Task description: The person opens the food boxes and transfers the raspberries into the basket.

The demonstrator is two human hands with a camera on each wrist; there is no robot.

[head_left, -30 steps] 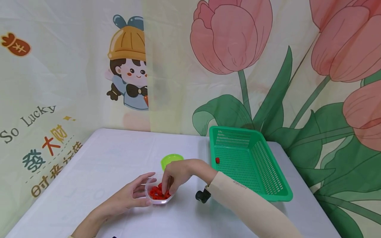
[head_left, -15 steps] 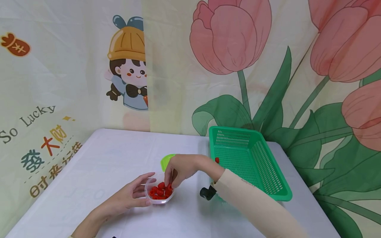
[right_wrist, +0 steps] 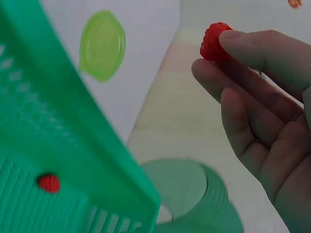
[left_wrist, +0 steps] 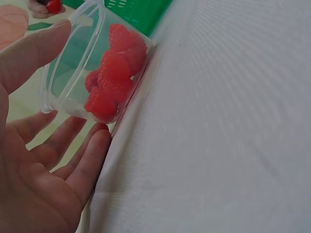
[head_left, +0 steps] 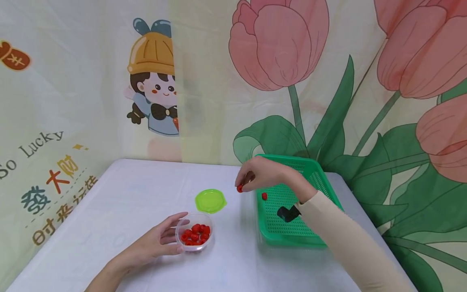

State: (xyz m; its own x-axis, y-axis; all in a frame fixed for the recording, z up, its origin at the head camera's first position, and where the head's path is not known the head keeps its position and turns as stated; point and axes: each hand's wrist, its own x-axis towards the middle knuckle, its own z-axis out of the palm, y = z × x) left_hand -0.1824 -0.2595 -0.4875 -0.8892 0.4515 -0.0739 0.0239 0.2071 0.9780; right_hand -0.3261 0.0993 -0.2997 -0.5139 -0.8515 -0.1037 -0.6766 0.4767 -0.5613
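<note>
Thumb and fingers of the right hand (head_left: 263, 173) pinch a single red raspberry (right_wrist: 214, 46), held up off the tabletop (head_left: 233, 267) just left of the green basket (head_left: 288, 241), near its far left corner. A second raspberry (right_wrist: 49, 183) lies on the basket's floor, close to the left wall. The left hand (head_left: 157, 241) curves around the left side of a clear container (left_wrist: 80, 94), thumb on the near side and fingers on the far side, loosely grasping it. The container stands upright on the tabletop with a cluster of raspberries (head_left: 196, 234) across its bottom. Just beyond it lies a lime-green lid (head_left: 211, 201), flat and well apart from the basket. A black device (head_left: 288, 213) sits at the right wrist beside a cream sleeve (head_left: 346, 231). Behind everything hangs a pale backdrop (head_left: 206, 121) printed with pink tulips (head_left: 284, 44).
</note>
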